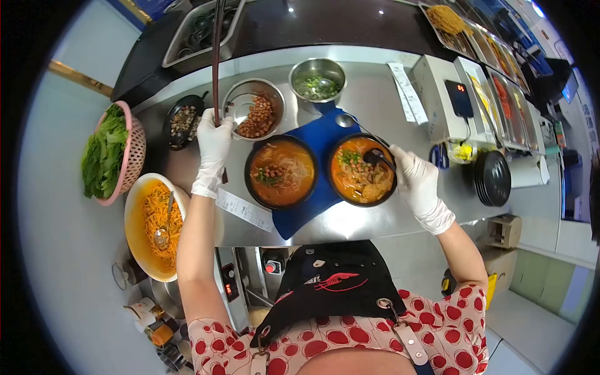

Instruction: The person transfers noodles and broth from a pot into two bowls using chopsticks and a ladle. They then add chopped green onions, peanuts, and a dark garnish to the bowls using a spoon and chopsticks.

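Observation:
My gloved left hand is closed around long dark chopsticks, which point up past the top of the view. Beside it stands a steel bowl of peanuts. My gloved right hand grips the thin handle of a metal spoon, its bowl above the blue cloth. Two black bowls of reddish soup sit at the cloth: the left soup bowl shows noodles, peanuts and greens. In the right soup bowl rests a black ladle, its handle running toward my right hand.
A steel bowl of chopped scallions stands behind the cloth. Left are a pink basket of lettuce, a bowl of shredded carrot and a small black dish. Right are stacked black plates and receipts.

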The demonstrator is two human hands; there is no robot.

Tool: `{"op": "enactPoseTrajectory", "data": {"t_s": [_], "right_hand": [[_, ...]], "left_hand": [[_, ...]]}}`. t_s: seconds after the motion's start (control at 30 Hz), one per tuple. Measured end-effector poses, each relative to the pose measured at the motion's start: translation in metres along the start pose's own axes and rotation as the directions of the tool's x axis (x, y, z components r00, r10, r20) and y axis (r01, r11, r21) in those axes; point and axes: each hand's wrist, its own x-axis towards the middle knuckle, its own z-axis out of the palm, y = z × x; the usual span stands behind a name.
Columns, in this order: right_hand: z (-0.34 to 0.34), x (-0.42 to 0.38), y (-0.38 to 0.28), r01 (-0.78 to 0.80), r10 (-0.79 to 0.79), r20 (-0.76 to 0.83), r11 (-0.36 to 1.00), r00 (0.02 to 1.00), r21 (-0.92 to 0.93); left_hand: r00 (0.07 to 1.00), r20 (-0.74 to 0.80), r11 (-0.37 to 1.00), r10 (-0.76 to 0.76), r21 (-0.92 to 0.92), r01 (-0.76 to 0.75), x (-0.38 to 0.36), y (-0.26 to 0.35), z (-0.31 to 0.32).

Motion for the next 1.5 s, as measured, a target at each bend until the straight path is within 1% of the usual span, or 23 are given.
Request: {"op": "enactPoseTrajectory", "data": {"t_s": [0.03,0.1,0.13,0.37,0.4,0.43,0.5,0.57,0.63,0.73,0.77,0.8,0.87,0.9,0.93,1.0,1.13,1.27,1.3,1.37,1.43,1.47,1.5], "right_hand": [[0.007,0.019,-0.007,0.021,-0.021,-0.008,1.000,1.000,0.012],[0.023,0.061,-0.031,-0.072,0.158,-0.164,0.896,0.974,0.438],[0.027,0.084,-0.048,-0.130,0.216,-0.110,0.847,0.970,0.515],[0.187,0.193,-0.062,-0.342,0.293,0.176,0.818,0.940,0.462],[0.190,0.202,-0.063,-0.375,0.322,0.193,0.777,0.927,0.506],[0.193,0.212,-0.062,-0.409,0.352,0.212,0.734,0.912,0.542],[0.216,0.226,-0.042,-0.598,0.436,0.416,0.493,0.798,0.632],[0.243,0.228,-0.018,-0.400,0.416,0.078,0.781,0.906,0.481],[0.208,0.239,-0.042,-0.493,0.510,0.045,0.801,0.859,0.340],[0.188,0.246,-0.081,-0.292,0.379,0.020,0.679,0.925,0.673],[0.188,0.250,-0.100,-0.074,0.221,-0.085,0.624,0.971,0.778],[0.187,0.254,-0.118,-0.227,0.216,0.138,0.474,0.967,0.851],[0.214,0.259,-0.140,-0.522,0.144,0.503,0.165,0.852,0.837],[0.246,0.265,-0.147,-0.644,0.087,0.640,0.020,0.764,0.765],[0.272,0.273,-0.160,-0.651,0.084,0.648,0.015,0.757,0.759],[0.316,0.295,-0.186,-0.805,-0.006,0.894,-0.438,0.447,0.400],[0.377,0.332,-0.205,-0.750,0.119,0.910,-0.530,0.397,0.396],[0.392,0.345,-0.203,-0.722,0.046,0.799,-0.399,0.599,0.565],[0.376,0.346,-0.211,-0.731,0.046,0.805,-0.391,0.592,0.559],[0.343,0.345,-0.229,-0.725,-0.003,0.728,0.088,0.686,0.683],[0.340,0.335,-0.228,-0.684,-0.049,0.702,0.190,0.710,0.705],[0.343,0.328,-0.225,-0.234,-0.132,0.292,0.336,0.947,0.912],[0.341,0.319,-0.222,0.275,-0.278,-0.168,0.410,0.946,0.870]], "left_hand": [[1.000,-0.026,0.999,0.001,0.039,0.000,0.005,-0.007,-0.003],[0.996,-0.089,1.000,-0.019,0.023,0.021,0.013,-0.018,-0.004],[0.993,-0.107,0.999,-0.044,0.026,0.047,0.018,-0.024,-0.004],[0.973,-0.202,0.969,-0.108,0.197,0.148,0.042,-0.029,0.025],[0.972,-0.234,0.965,-0.037,0.243,0.096,0.048,-0.041,0.034],[0.965,-0.190,0.966,-0.180,0.151,0.210,0.052,-0.038,0.039],[0.954,-0.231,0.970,-0.192,0.102,0.220,0.062,-0.073,0.060],[0.937,-0.201,0.949,-0.285,0.079,0.305,0.065,-0.069,0.066],[0.912,-0.167,0.925,-0.374,-0.003,0.379,0.068,-0.073,0.072],[0.894,-0.103,0.879,-0.435,-0.264,0.398,0.064,-0.065,0.064],[0.872,-0.041,0.807,-0.488,-0.403,0.433,0.059,-0.053,0.049],[0.865,-0.046,0.801,-0.500,-0.404,0.442,0.054,-0.059,0.038],[0.853,-0.281,0.890,-0.441,-0.259,0.374,0.042,-0.076,0.007],[0.813,-0.372,0.882,-0.448,-0.329,0.336,0.035,-0.086,-0.009],[0.757,-0.386,0.835,-0.528,-0.397,0.380,0.029,-0.069,-0.032],[0.710,-0.494,0.865,-0.502,-0.287,0.412,0.021,-0.094,-0.055],[0.642,-0.525,0.807,-0.559,-0.167,0.566,0.028,-0.116,-0.074],[0.611,-0.528,0.802,-0.590,-0.298,0.517,0.038,-0.148,-0.073],[0.603,-0.526,0.795,-0.600,-0.307,0.523,0.040,-0.153,-0.072],[0.538,-0.503,0.736,-0.677,-0.469,0.488,0.047,-0.157,-0.072],[0.533,-0.524,0.745,-0.664,-0.521,0.416,0.051,-0.168,-0.069],[0.529,-0.538,0.742,-0.656,-0.587,0.324,0.053,-0.176,-0.066],[0.522,-0.555,0.732,-0.648,-0.643,0.225,0.055,-0.182,-0.066]]}}
